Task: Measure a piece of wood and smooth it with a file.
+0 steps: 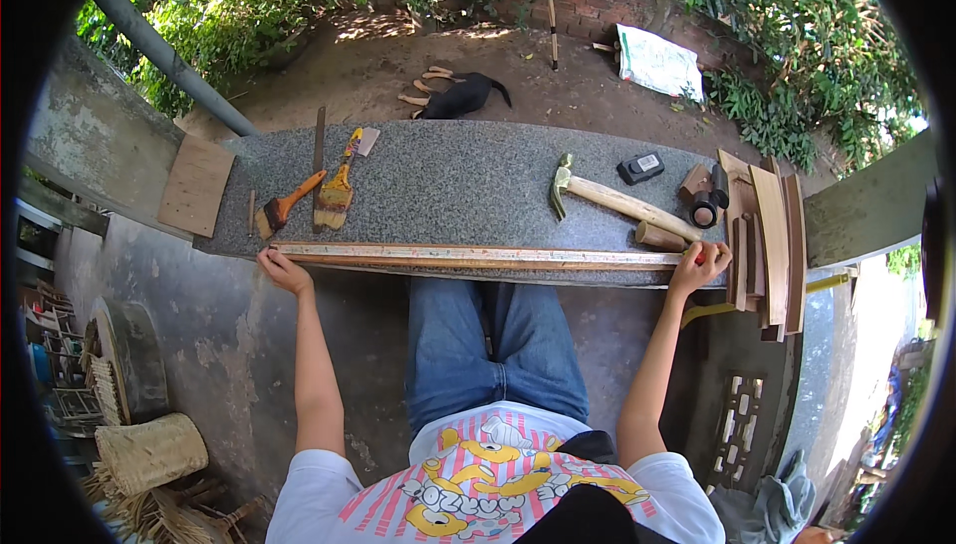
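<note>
Long strip: a long, thin, pale wooden strip (478,255) is laid along the near edge of the grey speckled stone slab (448,176), running from 9 o'clock to 3 o'clock across the view
Left hand: the left hand (282,270) is set at the strip's 9 o'clock end, fingers curled against it; whether it is gripped or only steadied cannot be told
Right hand: the right hand (700,265) is closed over the strip's 3 o'clock end, a small red object pinched in its fingers, its kind not made out
Hammer: a claw hammer with a pale wooden handle (612,201) is seen lying on the slab at 1 o'clock from the strip's middle, head toward the centre
Brushes: an orange-handled paint brush (284,208) and a worn yellow-handled brush (337,191) are placed side by side at 11 o'clock
Wooden slats: a stack of curved brown wooden slats (772,240) is rested just beside the right hand, at 3 o'clock
Small black box: it (640,168) is set beyond the hammer
Dog: a black dog (460,96) is seen lying on the bare earth at 12 o'clock, well apart from the slab
</note>
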A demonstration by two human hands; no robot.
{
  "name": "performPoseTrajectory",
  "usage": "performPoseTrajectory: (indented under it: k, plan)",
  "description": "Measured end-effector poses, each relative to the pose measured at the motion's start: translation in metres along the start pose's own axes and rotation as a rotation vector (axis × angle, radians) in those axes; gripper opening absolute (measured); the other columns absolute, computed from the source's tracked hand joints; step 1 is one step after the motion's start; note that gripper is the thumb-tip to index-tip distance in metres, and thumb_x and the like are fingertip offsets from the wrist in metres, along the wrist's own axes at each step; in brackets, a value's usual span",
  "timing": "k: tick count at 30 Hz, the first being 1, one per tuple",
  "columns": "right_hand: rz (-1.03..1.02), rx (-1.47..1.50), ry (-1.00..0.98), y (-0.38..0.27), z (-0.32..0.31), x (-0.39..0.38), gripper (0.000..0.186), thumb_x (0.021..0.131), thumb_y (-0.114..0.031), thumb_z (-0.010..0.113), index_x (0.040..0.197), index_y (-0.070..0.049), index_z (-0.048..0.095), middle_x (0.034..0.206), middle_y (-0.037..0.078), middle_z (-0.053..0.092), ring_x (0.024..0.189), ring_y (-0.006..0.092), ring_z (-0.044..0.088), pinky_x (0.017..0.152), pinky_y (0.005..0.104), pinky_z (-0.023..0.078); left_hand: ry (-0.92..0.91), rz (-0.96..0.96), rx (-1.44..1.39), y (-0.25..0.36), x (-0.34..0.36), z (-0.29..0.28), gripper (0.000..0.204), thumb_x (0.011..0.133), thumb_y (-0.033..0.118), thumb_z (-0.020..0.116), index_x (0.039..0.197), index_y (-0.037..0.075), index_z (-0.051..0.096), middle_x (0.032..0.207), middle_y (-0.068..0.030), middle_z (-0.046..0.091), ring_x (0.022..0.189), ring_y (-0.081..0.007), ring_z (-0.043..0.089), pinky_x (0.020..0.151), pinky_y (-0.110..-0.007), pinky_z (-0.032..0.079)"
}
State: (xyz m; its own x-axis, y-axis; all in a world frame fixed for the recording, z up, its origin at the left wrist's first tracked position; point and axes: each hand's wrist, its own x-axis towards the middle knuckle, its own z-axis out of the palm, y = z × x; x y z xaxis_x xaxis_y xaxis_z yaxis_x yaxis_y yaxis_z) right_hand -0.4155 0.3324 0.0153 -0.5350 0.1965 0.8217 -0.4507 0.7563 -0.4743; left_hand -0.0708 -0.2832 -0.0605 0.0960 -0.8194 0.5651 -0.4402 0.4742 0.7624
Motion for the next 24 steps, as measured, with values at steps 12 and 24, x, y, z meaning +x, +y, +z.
performPoseTrajectory:
  k: [12,24]
  plan:
    - [-0.016,-0.004,0.012,0.0003,0.0016,0.0002,0.004,0.084,-0.004,0.058,0.081,-0.001,0.058,0.097,0.014,0.047,0.088,0.0295,0.051,0.073,0.0413,0.042,0.048,0.09,0.045,-0.0045,0.0028,0.0012,0.025,0.098,0.021,0.039,0.099,0.0,0.052,0.096,-0.0191,0.055,0.089,-0.0372,0.053,0.079,-0.044,0.04]
    - [-0.035,-0.033,0.025,0.0032,0.0029,0.0,0.004,0.083,-0.004,0.058,0.081,-0.001,0.058,0.097,0.014,0.047,0.087,0.0292,0.051,0.072,0.0426,0.041,0.054,0.076,0.043,-0.0034,0.0015,0.0018,0.026,0.099,0.022,0.038,0.1,0.0,0.052,0.097,-0.0193,0.056,0.093,-0.038,0.054,0.082,-0.045,0.04]
